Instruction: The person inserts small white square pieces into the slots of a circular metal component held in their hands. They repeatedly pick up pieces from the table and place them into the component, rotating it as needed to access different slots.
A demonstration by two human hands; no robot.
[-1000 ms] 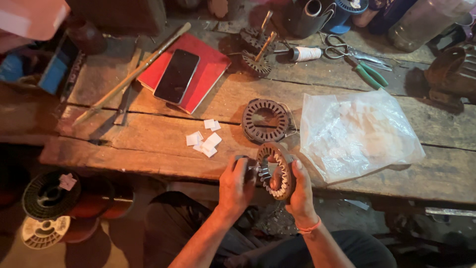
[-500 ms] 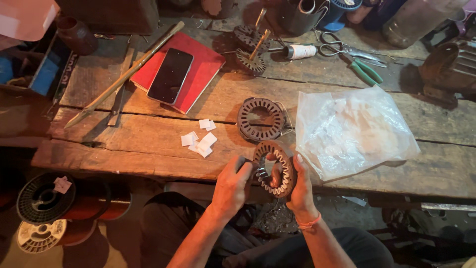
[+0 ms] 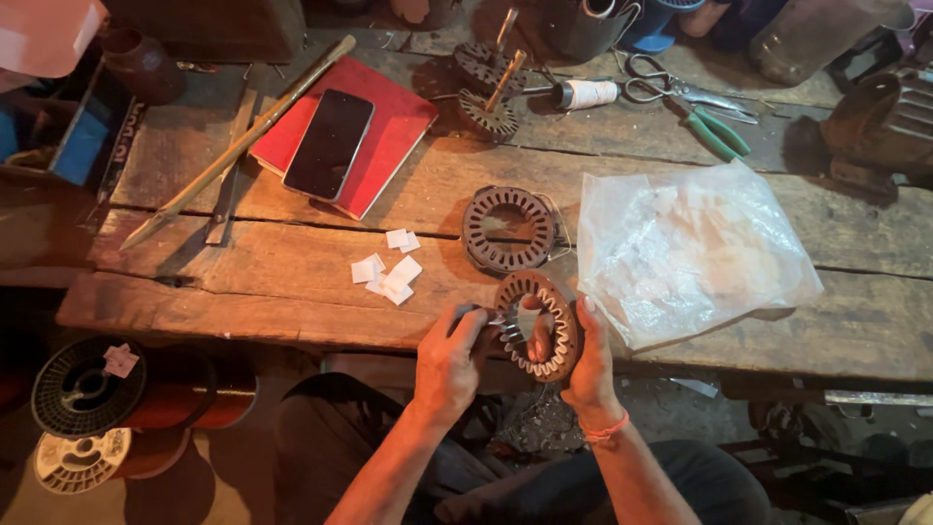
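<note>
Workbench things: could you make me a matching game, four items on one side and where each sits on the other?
Things:
1. phone
2. slotted metal ring
3. clear plastic bag
4. paper slips

Places:
A. right part of the bench
B. loose on the planks, left of the ring lying flat
C. on the red notebook
D. held between the left hand and right hand

Pairs: 1-C, 2-D, 3-A, 4-B
</note>
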